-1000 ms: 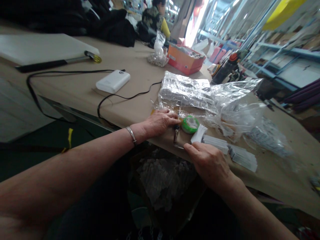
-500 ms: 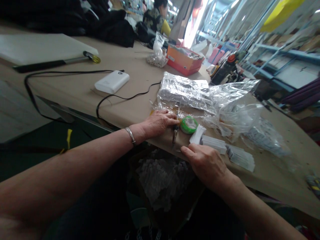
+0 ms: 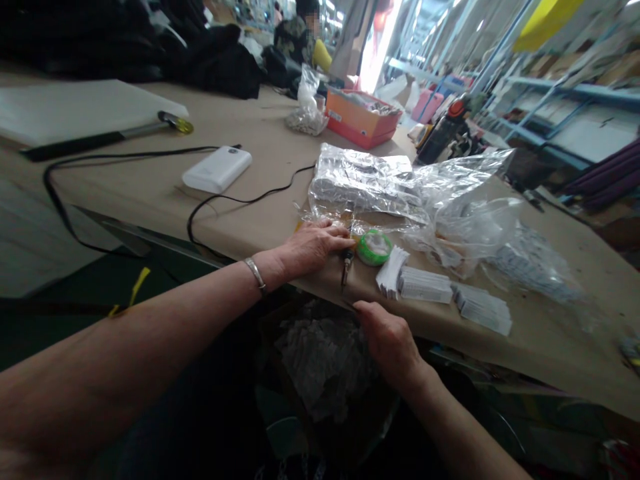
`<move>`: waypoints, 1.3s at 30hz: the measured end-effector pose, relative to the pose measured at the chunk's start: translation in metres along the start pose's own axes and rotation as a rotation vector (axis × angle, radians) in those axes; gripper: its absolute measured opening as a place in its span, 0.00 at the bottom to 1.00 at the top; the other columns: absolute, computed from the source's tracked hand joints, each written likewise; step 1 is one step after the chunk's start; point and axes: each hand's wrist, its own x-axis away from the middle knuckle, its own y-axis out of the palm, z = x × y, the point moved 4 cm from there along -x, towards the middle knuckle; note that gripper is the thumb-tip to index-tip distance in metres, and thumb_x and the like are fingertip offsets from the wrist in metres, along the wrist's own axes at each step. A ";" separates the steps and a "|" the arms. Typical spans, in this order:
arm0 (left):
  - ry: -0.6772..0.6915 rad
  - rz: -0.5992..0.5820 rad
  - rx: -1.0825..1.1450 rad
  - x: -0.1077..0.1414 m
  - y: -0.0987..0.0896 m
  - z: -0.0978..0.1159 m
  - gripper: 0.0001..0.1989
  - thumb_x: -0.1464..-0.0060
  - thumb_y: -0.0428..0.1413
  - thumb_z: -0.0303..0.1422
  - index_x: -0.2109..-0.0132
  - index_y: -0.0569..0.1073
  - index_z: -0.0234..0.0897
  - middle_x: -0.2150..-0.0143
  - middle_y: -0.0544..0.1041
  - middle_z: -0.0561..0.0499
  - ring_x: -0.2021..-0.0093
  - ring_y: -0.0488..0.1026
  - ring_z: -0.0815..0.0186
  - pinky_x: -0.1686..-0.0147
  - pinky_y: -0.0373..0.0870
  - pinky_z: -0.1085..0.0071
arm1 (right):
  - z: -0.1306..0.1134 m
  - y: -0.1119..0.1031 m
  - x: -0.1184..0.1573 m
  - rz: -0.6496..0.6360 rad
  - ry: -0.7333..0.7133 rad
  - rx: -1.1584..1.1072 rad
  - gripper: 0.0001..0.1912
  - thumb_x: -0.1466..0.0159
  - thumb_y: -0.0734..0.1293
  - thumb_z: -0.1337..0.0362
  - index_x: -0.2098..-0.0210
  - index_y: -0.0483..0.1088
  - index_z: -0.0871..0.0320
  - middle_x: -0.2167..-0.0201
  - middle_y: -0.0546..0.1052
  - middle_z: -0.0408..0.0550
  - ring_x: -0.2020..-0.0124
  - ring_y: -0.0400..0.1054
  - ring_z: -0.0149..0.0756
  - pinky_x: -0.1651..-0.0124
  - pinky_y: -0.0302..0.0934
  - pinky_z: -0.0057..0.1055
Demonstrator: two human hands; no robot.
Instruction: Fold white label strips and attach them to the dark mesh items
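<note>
White slips (image 3: 425,285) lie stacked, unhandled, on the desk (image 3: 270,223); pale scraps (image 3: 320,367) lie below. Left hand (image 3: 313,248): grip flattened, hold unclear. Right hand (image 3: 390,340): grip pinched, contents indistinct.

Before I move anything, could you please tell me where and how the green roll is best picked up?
I would come from above, on the near side, and pinch the near and far outer edges of the green roll. It lies flat, with paper strips close on its right and the left hand on its left.
</note>
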 end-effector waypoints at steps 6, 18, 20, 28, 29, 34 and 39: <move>0.009 0.005 0.014 0.000 -0.002 0.001 0.18 0.40 0.48 0.28 0.45 0.70 0.48 0.43 0.70 0.52 0.47 0.65 0.57 0.49 0.62 0.60 | 0.009 0.021 0.005 0.169 0.127 -0.152 0.11 0.33 0.55 0.66 0.56 0.67 0.58 0.65 0.77 0.49 0.63 0.73 0.36 0.58 0.67 0.30; 0.033 0.002 -0.007 0.002 -0.001 0.001 0.17 0.40 0.47 0.30 0.45 0.69 0.47 0.42 0.70 0.53 0.46 0.64 0.57 0.49 0.62 0.59 | 0.001 0.036 0.013 0.085 0.001 -0.294 0.11 0.34 0.57 0.69 0.58 0.69 0.57 0.69 0.75 0.47 0.68 0.70 0.32 0.64 0.63 0.25; 0.024 -0.009 -0.013 0.002 -0.002 0.002 0.18 0.40 0.47 0.29 0.45 0.69 0.48 0.42 0.69 0.53 0.45 0.64 0.56 0.49 0.62 0.59 | 0.002 0.031 0.012 0.024 0.024 -0.336 0.10 0.35 0.57 0.69 0.59 0.69 0.58 0.69 0.74 0.47 0.68 0.70 0.32 0.64 0.61 0.24; 0.025 0.006 -0.008 0.001 0.000 0.001 0.18 0.40 0.47 0.29 0.45 0.70 0.47 0.43 0.70 0.54 0.46 0.65 0.57 0.47 0.61 0.58 | 0.012 0.007 -0.014 -0.136 0.341 -0.523 0.12 0.34 0.58 0.62 0.70 0.69 0.59 0.80 0.65 0.39 0.78 0.58 0.27 0.74 0.52 0.22; 0.026 0.009 -0.010 0.001 0.000 0.002 0.18 0.40 0.47 0.30 0.45 0.70 0.47 0.43 0.70 0.54 0.47 0.65 0.57 0.47 0.61 0.58 | 0.012 0.005 -0.015 -0.129 0.339 -0.531 0.12 0.34 0.58 0.62 0.69 0.69 0.59 0.80 0.64 0.39 0.78 0.58 0.26 0.73 0.52 0.22; 0.038 0.020 -0.028 0.001 -0.001 0.002 0.18 0.39 0.47 0.29 0.45 0.70 0.47 0.44 0.71 0.52 0.49 0.66 0.56 0.50 0.63 0.58 | 0.011 0.002 -0.009 -0.099 0.271 -0.537 0.11 0.35 0.59 0.62 0.66 0.71 0.59 0.79 0.65 0.39 0.77 0.58 0.27 0.72 0.53 0.23; 0.027 0.017 -0.024 0.002 -0.001 0.001 0.19 0.40 0.47 0.28 0.45 0.69 0.48 0.43 0.70 0.53 0.47 0.65 0.56 0.50 0.63 0.58 | 0.017 0.011 -0.002 -0.113 0.319 -0.547 0.12 0.35 0.59 0.61 0.65 0.71 0.59 0.80 0.65 0.39 0.77 0.58 0.27 0.72 0.53 0.23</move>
